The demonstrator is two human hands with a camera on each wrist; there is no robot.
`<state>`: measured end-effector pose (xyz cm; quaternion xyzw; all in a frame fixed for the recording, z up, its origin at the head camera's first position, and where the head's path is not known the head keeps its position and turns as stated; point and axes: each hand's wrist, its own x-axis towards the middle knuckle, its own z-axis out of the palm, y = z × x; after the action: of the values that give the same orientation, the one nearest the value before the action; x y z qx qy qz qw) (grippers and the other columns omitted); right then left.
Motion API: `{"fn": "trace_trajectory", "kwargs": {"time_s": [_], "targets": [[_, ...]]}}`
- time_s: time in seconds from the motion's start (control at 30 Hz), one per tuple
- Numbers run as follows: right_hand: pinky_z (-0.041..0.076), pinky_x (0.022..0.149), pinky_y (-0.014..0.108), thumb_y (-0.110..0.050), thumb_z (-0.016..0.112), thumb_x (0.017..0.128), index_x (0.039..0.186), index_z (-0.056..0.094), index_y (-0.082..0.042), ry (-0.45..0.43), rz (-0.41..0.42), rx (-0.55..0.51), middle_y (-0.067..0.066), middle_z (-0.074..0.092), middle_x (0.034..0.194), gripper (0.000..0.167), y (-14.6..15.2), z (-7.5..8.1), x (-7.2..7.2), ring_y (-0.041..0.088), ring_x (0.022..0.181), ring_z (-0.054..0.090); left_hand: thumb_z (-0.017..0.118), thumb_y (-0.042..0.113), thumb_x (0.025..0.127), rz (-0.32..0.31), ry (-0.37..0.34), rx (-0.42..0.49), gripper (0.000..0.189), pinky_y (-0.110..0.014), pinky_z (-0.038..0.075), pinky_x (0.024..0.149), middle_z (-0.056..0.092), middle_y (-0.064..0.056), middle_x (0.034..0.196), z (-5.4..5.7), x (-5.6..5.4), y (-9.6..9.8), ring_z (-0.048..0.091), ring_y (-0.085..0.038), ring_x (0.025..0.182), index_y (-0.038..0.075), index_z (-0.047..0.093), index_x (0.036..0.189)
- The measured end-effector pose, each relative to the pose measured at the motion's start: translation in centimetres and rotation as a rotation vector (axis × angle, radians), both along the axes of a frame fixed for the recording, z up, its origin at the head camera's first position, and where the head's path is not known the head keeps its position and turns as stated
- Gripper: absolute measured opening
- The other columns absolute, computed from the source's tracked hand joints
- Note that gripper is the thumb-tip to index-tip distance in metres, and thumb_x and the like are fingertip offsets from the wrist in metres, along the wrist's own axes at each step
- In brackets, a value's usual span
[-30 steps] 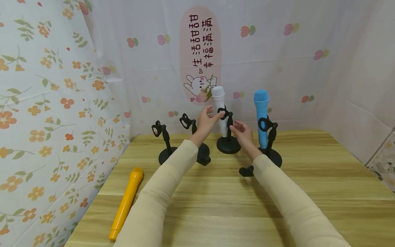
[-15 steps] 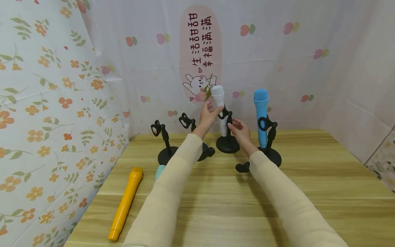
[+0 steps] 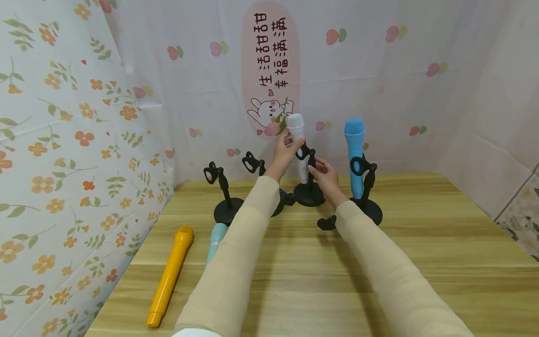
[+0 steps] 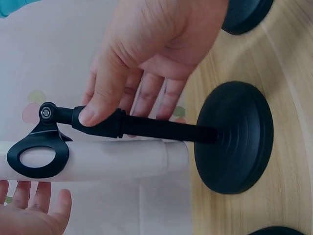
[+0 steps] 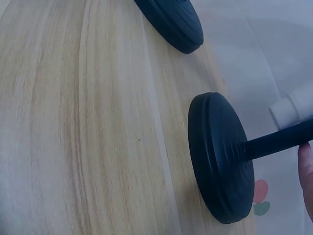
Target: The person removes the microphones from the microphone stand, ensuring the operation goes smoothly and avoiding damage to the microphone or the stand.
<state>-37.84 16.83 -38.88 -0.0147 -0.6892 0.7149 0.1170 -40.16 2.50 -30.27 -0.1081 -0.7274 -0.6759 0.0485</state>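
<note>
A white microphone (image 3: 296,122) sits tilted in the ring clip of a black microphone stand (image 3: 309,194) near the back of the table. My left hand (image 3: 284,152) holds the microphone's body just above the clip, thumb in front and fingers behind. In the left wrist view several of its fingertips lie along the microphone (image 4: 117,161). My right hand (image 3: 328,180) grips the stand's upright from the right. Its thumb presses the joint sleeve below the clip, with the other fingers behind the pole. Only a fingertip of that hand shows in the right wrist view.
At right, a blue microphone (image 3: 355,140) stands in another stand's clip. Two more stands, the far-left stand (image 3: 227,211) and one partly behind my left arm, hold no microphone. A yellow microphone (image 3: 170,276) and a teal microphone (image 3: 216,238) lie on the table (image 3: 303,290) at left.
My left hand has closed in on the white microphone's body, and my right hand has shifted slightly left onto the upright. More of the teal microphone shows beside my left sleeve.
</note>
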Motion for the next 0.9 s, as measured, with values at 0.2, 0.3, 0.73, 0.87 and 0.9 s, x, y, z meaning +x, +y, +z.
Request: {"fn": "trace_trajectory", "kwargs": {"time_s": [0.2,0.3,0.73,0.87,0.9], "targets": [[0.044,0.1,0.037,-0.02,0.066,0.094,0.142,0.049,-0.011,-0.009,-0.003,-0.058,0.017,0.053,0.134,0.052,-0.18,0.14,-0.25,0.029,0.121,0.051,0.065,0.042,0.093,-0.023,-0.045,0.036,0.066,-0.041,0.04,0.103,0.05,-0.01,0.139,0.04,-0.41,0.35,0.05,-0.021,0.122,0.014,0.038,0.147],[0.045,0.099,0.037,-0.019,0.066,0.094,0.142,0.049,-0.011,-0.019,-0.009,-0.068,0.017,0.053,0.133,0.051,-0.26,0.2,-0.46,0.029,0.121,0.052,0.063,0.043,0.093,-0.011,-0.078,0.041,0.067,-0.038,0.04,0.103,0.049,-0.01,0.139,0.27,-0.54,0.37,0.05,-0.021,0.123,0.014,0.037,0.148],[0.046,0.098,0.04,-0.015,0.067,0.094,0.138,0.054,-0.01,-0.031,-0.041,-0.107,0.017,0.054,0.132,0.047,-0.32,0.37,-0.82,0.03,0.119,0.053,0.062,0.024,0.097,-0.003,-0.14,0.18,0.054,-0.035,0.045,0.099,0.049,-0.012,0.141,0.66,-0.83,0.64,0.052,-0.022,0.121,0.011,0.041,0.146],[0.047,0.097,0.04,-0.014,0.067,0.093,0.137,0.055,-0.01,-0.025,-0.045,-0.117,0.017,0.055,0.132,0.045,-0.38,0.34,-0.76,0.03,0.118,0.054,0.061,0.023,0.098,0.005,-0.139,0.197,0.053,-0.034,0.046,0.097,0.049,-0.012,0.14,0.54,-0.89,0.7,0.053,-0.023,0.12,0.011,0.042,0.146],[0.047,0.097,0.039,-0.014,0.067,0.093,0.136,0.055,-0.01,-0.025,-0.045,-0.117,0.017,0.055,0.132,0.045,-0.39,0.34,-0.74,0.03,0.118,0.054,0.06,0.023,0.098,0.008,-0.141,0.196,0.053,-0.034,0.046,0.096,0.049,-0.012,0.14,0.52,-0.89,0.7,0.053,-0.022,0.12,0.011,0.042,0.146]]}}
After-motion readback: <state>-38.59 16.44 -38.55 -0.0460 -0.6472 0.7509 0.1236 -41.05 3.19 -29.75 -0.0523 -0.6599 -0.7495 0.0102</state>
